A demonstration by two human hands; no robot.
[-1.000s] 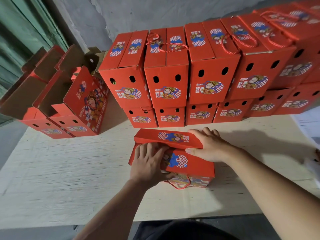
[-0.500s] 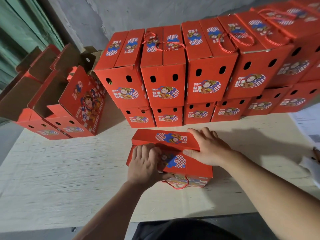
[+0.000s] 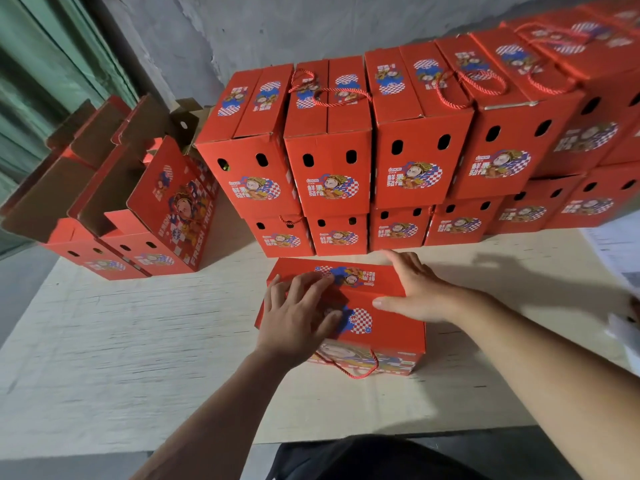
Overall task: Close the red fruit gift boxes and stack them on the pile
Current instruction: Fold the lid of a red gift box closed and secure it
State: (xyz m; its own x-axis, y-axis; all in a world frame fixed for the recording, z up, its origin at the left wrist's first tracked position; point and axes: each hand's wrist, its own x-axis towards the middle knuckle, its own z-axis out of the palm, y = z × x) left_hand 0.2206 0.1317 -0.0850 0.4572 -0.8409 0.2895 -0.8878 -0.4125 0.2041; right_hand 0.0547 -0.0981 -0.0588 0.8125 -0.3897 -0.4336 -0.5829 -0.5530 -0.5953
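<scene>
A red fruit gift box (image 3: 388,336) lies on the pale table in front of me, a red rope handle hanging at its near side. My left hand (image 3: 298,317) lies flat on its top flaps with fingers spread. My right hand (image 3: 415,289) presses the far flap (image 3: 367,275) down with straight fingers, thumb along the flap's edge. Behind the box stands the pile of closed red boxes (image 3: 415,161), two layers high, running off to the right.
Several open red boxes (image 3: 131,216) with raised flaps stand at the table's left rear. White papers (image 3: 620,268) lie at the right edge. The pale wooden table (image 3: 138,358) stretches left of the box. A grey wall rises behind the pile.
The far flap has come lower onto the box under my right hand. My left hand's fingers have uncurled and spread flat over the top.
</scene>
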